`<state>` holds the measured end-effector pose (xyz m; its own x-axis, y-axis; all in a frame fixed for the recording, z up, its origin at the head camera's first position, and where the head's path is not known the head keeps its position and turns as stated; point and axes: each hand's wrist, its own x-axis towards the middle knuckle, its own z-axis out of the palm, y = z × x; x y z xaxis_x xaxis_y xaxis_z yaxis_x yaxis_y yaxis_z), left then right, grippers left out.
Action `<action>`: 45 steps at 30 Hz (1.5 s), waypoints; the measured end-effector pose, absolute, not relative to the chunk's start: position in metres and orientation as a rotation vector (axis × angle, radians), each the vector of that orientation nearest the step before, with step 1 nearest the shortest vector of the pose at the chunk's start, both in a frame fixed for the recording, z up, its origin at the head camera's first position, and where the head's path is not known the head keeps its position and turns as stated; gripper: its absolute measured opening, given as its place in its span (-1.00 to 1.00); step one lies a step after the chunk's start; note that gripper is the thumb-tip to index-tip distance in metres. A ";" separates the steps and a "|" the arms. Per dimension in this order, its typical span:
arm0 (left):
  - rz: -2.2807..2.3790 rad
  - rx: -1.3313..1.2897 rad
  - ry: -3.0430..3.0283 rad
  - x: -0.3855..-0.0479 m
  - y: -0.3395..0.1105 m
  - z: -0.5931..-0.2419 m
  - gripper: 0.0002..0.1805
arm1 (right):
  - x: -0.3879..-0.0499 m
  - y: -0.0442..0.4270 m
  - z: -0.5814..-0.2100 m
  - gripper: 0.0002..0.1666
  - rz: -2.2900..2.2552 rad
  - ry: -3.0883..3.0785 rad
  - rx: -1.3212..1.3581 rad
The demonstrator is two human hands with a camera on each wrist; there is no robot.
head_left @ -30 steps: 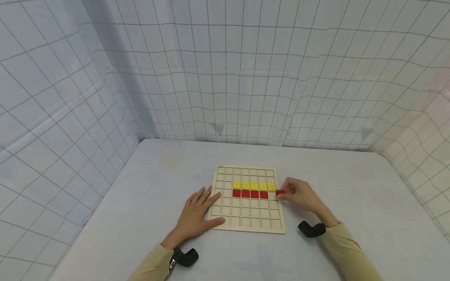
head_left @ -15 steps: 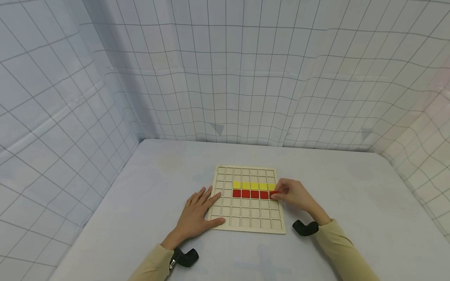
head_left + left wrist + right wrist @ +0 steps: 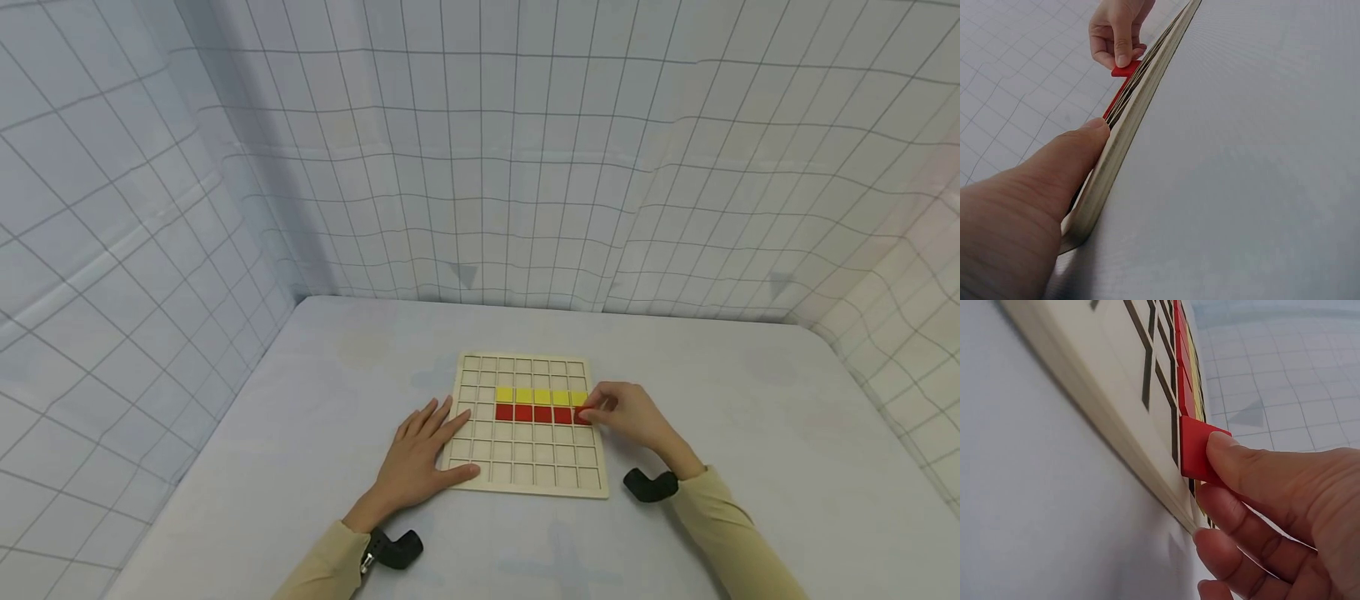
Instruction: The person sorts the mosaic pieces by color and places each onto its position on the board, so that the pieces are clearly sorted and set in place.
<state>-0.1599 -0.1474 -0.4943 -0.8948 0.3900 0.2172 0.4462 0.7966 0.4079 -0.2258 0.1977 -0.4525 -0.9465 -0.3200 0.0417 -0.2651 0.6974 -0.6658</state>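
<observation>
A pale square board (image 3: 523,454) with a grid of recessed cells lies on the table. Across it runs a row of yellow square tiles (image 3: 524,395), and just in front of that a row of red square tiles (image 3: 523,413). My right hand (image 3: 630,417) pinches a red tile (image 3: 1197,450) between thumb and fingers at the right end of the red row. In the right wrist view this tile is tilted, standing partly above the board. My left hand (image 3: 416,471) rests with spread fingers on the board's left edge, its thumb (image 3: 1069,153) near the front corner.
The white table (image 3: 360,350) carries the board near its middle. White grid-patterned curtains (image 3: 480,167) hang behind and at both sides. Each wrist wears a black camera mount, seen at the right wrist (image 3: 651,486) and the left wrist (image 3: 399,550).
The right hand has moved left with the red tile, from beyond the board's right edge to over the last cell of the red row. The left hand stays in place.
</observation>
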 end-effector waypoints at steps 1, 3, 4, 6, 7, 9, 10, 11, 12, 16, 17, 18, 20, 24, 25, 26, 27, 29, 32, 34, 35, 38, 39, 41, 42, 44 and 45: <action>-0.694 -0.668 -2.862 -0.160 -0.147 -0.494 -0.11 | -0.226 0.197 -0.452 -0.91 -1.086 2.824 -0.484; -0.698 -0.668 -2.854 -0.160 -0.147 -0.494 -0.11 | -0.226 0.197 -0.452 -0.93 -1.071 2.830 -0.488; -0.699 -0.668 -2.850 -0.160 -0.147 -0.494 -0.11 | -0.227 0.197 -0.452 -0.95 -1.065 2.834 -0.495; -0.702 -0.670 -2.837 -0.160 -0.147 -0.495 -0.11 | -0.227 0.197 -0.452 -0.95 -1.053 2.841 -0.489; -0.703 -0.672 -2.830 -0.160 -0.147 -0.495 -0.12 | -0.227 0.197 -0.453 -0.96 -1.048 2.845 -0.502; -0.704 -0.674 -2.820 -0.160 -0.147 -0.495 -0.12 | -0.227 0.197 -0.453 -0.95 -1.041 2.853 -0.509; -0.703 -0.673 -2.823 -0.160 -0.147 -0.495 -0.12 | -0.228 0.197 -0.453 -0.95 -1.041 2.855 -0.512; -0.701 -0.673 -2.823 -0.160 -0.147 -0.494 -0.12 | -0.228 0.197 -0.454 -0.95 -1.042 2.857 -0.514; -0.702 -0.671 -2.829 -0.160 -0.147 -0.494 -0.12 | -0.228 0.197 -0.454 -0.95 -1.041 2.860 -0.519; -0.688 -0.658 -2.863 -0.161 -0.148 -0.494 -0.11 | -0.228 0.197 -0.455 -0.95 -1.042 2.870 -0.519; -0.686 -0.656 -2.867 -0.161 -0.148 -0.494 -0.11 | -0.228 0.197 -0.455 -0.95 -1.039 2.874 -0.515; -0.685 -0.655 -2.871 -0.161 -0.148 -0.494 -0.10 | -0.228 0.197 -0.455 -0.95 -1.037 2.878 -0.514; -0.687 -0.660 -2.861 -0.161 -0.148 -0.494 -0.11 | -0.228 0.197 -0.454 -0.94 -1.042 2.878 -0.495; -0.698 -0.669 -2.834 -0.161 -0.148 -0.494 -0.12 | -0.227 0.196 -0.453 -0.94 -1.056 2.869 -0.462; -0.700 -0.670 -2.831 -0.161 -0.148 -0.493 -0.12 | -0.227 0.196 -0.453 -0.94 -1.060 2.866 -0.454; -0.699 -0.669 -2.831 -0.160 -0.148 -0.494 -0.12 | -0.227 0.196 -0.453 -0.94 -1.061 2.865 -0.452; -0.697 -0.667 -2.836 -0.160 -0.148 -0.493 -0.12 | -0.227 0.196 -0.454 -0.94 -1.060 2.865 -0.450; -0.692 -0.662 -2.846 -0.160 -0.148 -0.493 -0.11 | -0.227 0.195 -0.454 -0.94 -1.061 2.867 -0.451; -0.689 -0.662 -2.850 -0.160 -0.148 -0.493 -0.11 | -0.227 0.195 -0.454 -0.94 -1.067 2.864 -0.455; -0.690 -0.665 -2.844 -0.160 -0.148 -0.494 -0.11 | -0.227 0.196 -0.455 -0.94 -1.068 2.866 -0.451; -0.692 -0.667 -2.840 -0.160 -0.148 -0.494 -0.11 | -0.227 0.196 -0.455 -0.94 -1.068 2.866 -0.449; -0.693 -0.674 -2.832 -0.160 -0.148 -0.494 -0.11 | -0.227 0.196 -0.456 -0.94 -1.057 2.875 -0.445; -0.693 -0.674 -2.837 -0.160 -0.147 -0.494 -0.11 | -0.227 0.196 -0.456 -0.94 -1.054 2.879 -0.444; -0.693 -0.675 -2.841 -0.160 -0.147 -0.494 -0.11 | -0.227 0.196 -0.457 -0.93 -1.055 2.883 -0.447; -0.692 -0.675 -2.843 -0.160 -0.147 -0.494 -0.11 | -0.227 0.197 -0.457 -0.93 -1.056 2.885 -0.448; -0.689 -0.675 -2.844 -0.160 -0.147 -0.494 -0.11 | -0.227 0.197 -0.458 -0.92 -1.057 2.886 -0.448; -0.690 -0.675 -2.839 -0.160 -0.147 -0.495 -0.11 | -0.226 0.197 -0.458 -0.92 -1.059 2.885 -0.450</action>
